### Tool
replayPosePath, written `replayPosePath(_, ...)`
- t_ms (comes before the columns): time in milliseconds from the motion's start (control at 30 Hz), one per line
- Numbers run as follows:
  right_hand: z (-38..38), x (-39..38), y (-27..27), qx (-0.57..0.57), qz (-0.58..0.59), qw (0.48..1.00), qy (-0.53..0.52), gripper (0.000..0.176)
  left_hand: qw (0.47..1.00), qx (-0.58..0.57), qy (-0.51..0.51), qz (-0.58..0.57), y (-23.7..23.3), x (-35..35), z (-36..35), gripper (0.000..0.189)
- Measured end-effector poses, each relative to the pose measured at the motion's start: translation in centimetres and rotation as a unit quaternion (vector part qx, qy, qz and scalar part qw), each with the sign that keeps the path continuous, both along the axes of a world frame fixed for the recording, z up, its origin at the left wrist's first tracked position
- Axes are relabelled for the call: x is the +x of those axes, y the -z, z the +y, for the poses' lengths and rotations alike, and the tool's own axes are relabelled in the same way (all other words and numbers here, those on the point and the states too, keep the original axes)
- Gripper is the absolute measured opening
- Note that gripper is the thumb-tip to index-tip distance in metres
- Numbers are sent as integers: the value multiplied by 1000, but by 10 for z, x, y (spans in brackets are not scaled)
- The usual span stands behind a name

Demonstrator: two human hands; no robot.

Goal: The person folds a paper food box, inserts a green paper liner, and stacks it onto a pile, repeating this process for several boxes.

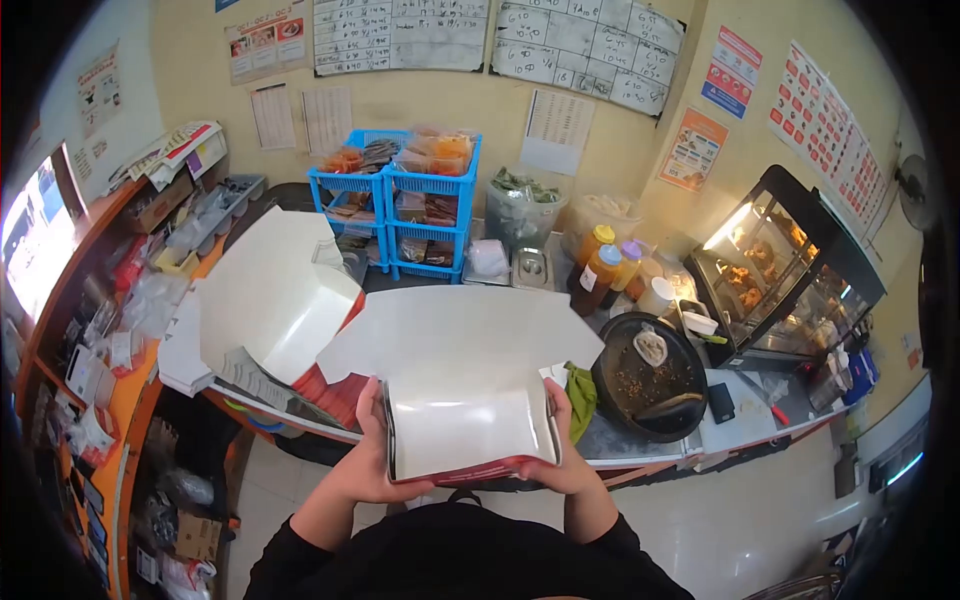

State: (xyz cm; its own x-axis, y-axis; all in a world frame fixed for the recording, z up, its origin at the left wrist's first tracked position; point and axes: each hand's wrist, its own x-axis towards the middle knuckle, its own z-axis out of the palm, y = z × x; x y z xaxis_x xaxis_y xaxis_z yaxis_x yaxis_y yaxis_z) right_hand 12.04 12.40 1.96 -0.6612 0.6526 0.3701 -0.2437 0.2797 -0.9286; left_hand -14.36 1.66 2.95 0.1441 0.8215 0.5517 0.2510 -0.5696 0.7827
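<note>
Between my two hands is a cardboard food box [470, 435], white inside and red outside, with its lid flap raised and its inside bare. My left hand [368, 460] grips its left side, fingers wrapped round the wall. On the opposite side my right hand [572, 450] holds the box the same way. A second food box [270, 310], also open and white inside, stands on the counter to the left. Flat red and white cardboard pieces [335, 398] lie beneath and beside it.
Blue stacked baskets [430, 215] of packets stand at the back wall. Squeeze bottles [597, 270], a round black pan [650, 385] and a green cloth [580, 400] are to the right. A lit glass food warmer [770, 265] stands at far right; an orange shelf [130, 430] holds clutter at left.
</note>
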Motion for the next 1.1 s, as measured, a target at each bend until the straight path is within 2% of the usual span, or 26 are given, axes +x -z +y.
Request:
replayPosePath(67, 3, -11, -9, -9, 10, 1000, 14, 123, 998, 41, -33, 30, -8, -16, 1, 131)
replayPosePath(100, 6, -18, -17, 13, -30, 999, 41, 116, 996, 62, -50, 45, -11, -23, 3, 131)
replayPosePath(133, 12, -29, -22, 77, -47, 989, 120, 108, 990, 101, -85, 57, -13, -29, 6, 132)
replayPosePath(167, 12, -41, -35, 196, -70, 955, 210, 98, 981, 140, -119, 68, -15, -32, 9, 133)
replayPosePath(200, 7, -55, -59, 310, -92, 899, 296, 91, 968, 180, -153, 79, -17, -35, 14, 133)
replayPosePath(233, -3, -71, -82, 403, -135, 870, 249, 84, 951, 180, -213, 133, -29, -33, 11, 131)
replayPosePath(300, -32, -109, -123, 566, -224, 781, 141, 71, 917, 230, -291, 148, -27, -35, 19, 128)
replayPosePath(333, -40, -133, -134, 578, -184, 783, 138, 55, 897, 250, -329, 155, -21, -41, 23, 126)
replayPosePath(400, -38, -170, -122, 493, -220, 838, 80, 47, 860, 274, -361, 236, -25, -65, 28, 128)
replayPosePath(467, -32, -186, -125, 461, -196, 864, 60, 39, 837, 201, -374, 345, -63, -79, 7, 129)
replayPosePath(533, -26, -196, -145, 417, -211, 882, 65, 29, 880, 318, -333, 120, -42, -105, 8, 113)
replayPosePath(567, -24, -194, -165, 386, -240, 887, 80, 24, 876, 287, -341, 183, -44, -121, 1, 101)
replayPosePath(600, -13, -198, -173, 356, -156, 917, 94, 21, 870, 252, -344, 246, -44, -136, -8, 90)
replayPosePath(633, -2, -202, -190, 302, -121, 944, 61, 25, 860, 143, -367, 326, -42, -145, -18, 64)
replayPosePath(667, 7, -206, -207, 243, -149, 958, 40, 28, 850, 136, -380, 340, -29, -156, -16, 41)
replayPosePath(700, 17, -219, -209, 160, -120, 979, 26, 27, 861, 133, -363, 331, -19, -164, -14, 34)
replayPosePath(733, 26, -235, -215, 134, -104, 985, -25, 29, 871, 133, -346, 321, -12, -169, -13, 27)
replayPosePath(867, 27, -291, -208, 140, -229, 960, -78, 34, 893, 160, -314, 281, -1, -174, -11, 22)
replayPosePath(900, 39, -307, -188, 268, -137, 947, -108, 36, 890, 169, -318, 280, 3, -175, -13, 22)
replayPosePath(933, 32, -313, -187, 222, -206, 945, -124, 37, 886, 179, -323, 280, 6, -176, -13, 23)
replayPosePath(1000, 26, -328, -175, 295, -300, 901, -108, 35, 881, 195, -330, 279, 12, -174, -15, 23)
replayPosePath(1067, 17, -336, -158, 326, -340, 875, -109, 31, 879, 197, -339, 273, 17, -172, -16, 23)
replayPosePath(1100, 14, -337, -144, 403, -341, 845, -85, 27, 880, 192, -344, 266, 20, -172, -17, 23)
